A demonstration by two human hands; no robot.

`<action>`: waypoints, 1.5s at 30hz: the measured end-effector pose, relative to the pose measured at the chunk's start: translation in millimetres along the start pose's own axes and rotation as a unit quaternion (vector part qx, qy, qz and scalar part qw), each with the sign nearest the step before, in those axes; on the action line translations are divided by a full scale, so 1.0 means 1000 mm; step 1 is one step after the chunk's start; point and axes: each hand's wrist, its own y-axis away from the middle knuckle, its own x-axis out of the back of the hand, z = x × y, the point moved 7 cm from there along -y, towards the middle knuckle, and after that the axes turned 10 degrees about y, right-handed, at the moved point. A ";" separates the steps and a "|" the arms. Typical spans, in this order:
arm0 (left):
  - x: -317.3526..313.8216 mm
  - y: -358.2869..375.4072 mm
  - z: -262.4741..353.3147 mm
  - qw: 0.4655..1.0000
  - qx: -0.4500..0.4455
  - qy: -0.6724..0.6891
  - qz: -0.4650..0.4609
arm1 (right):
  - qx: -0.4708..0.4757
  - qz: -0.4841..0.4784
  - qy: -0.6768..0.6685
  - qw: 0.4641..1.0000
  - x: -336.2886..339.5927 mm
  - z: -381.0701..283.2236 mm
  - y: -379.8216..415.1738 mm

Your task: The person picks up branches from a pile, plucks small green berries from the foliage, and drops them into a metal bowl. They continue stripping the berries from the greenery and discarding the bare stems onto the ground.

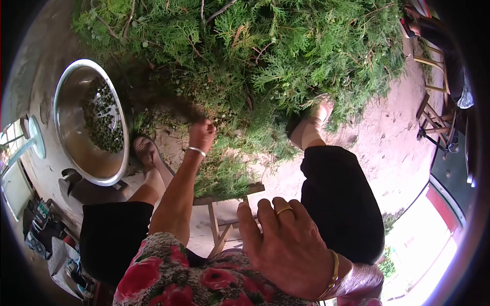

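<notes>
My left hand (202, 135), with a silver bangle, is closed in front of the green pile. A dark, motion-blurred shape (176, 108) extends up and left from its fingers; what it is I cannot make out. Close to the camera, over my lap, my right hand (288, 242) shows its back. Its fingers are apart and loosely bent, and no object is visible in it. A large heap of leafy evergreen branches (301, 46) spreads across the top. To the left, a metal basin (92, 164) holds many small green cones or berries (104, 115).
My feet rest on either side of the scattered sprigs (224, 176). A small wooden stool (218, 224) is between my legs. Another person's arm (426, 28) and a wooden chair (434, 66) are at upper right. A fan (35, 137) stands far left.
</notes>
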 end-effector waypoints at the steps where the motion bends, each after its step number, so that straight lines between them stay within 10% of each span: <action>1: 0.008 0.001 0.008 1.000 -0.002 0.000 0.000 | -0.001 0.001 0.001 1.000 0.001 0.001 0.001; 3: 0.023 0.016 -0.016 0.913 0.268 0.306 0.027 | 0.005 0.010 0.005 1.000 0.003 0.000 0.001; 8: 0.033 0.017 -0.020 0.889 0.278 0.362 0.038 | 0.004 0.003 0.003 1.000 0.001 -0.003 0.001; 12: 0.013 -0.007 -0.021 0.941 0.217 0.258 0.018 | 0.002 0.006 0.009 1.000 0.000 -0.002 -0.001; 14: 0.014 -0.015 0.017 0.987 -0.115 -0.102 0.050 | 0.002 0.002 0.004 1.000 0.001 -0.002 -0.002; 19: -0.002 -0.016 0.025 0.975 -0.060 -0.213 0.008 | -0.006 0.007 -0.003 1.000 0.001 -0.002 -0.002; 22: 0.002 -0.017 0.013 0.983 -0.078 -0.156 -0.057 | -0.007 -0.002 0.005 1.000 0.000 -0.002 -0.002; 25: 0.034 0.005 -0.023 0.925 0.272 0.265 0.000 | -0.003 0.024 0.008 1.000 0.001 -0.002 0.000; 30: 0.064 0.044 -0.037 0.872 0.306 0.382 -0.023 | 0.003 -0.001 0.017 1.000 0.002 -0.005 0.000; 34: 0.050 0.050 -0.025 0.729 0.305 0.607 -0.087 | 0.003 0.004 0.009 1.000 0.001 -0.005 0.000; 42: 0.025 0.004 0.026 0.857 0.272 0.417 -0.136 | 0.012 -0.011 -0.001 1.000 0.003 -0.006 -0.004; 45: 0.025 0.001 0.007 0.999 -0.015 0.035 0.004 | 0.017 0.002 0.016 1.000 0.001 -0.006 -0.004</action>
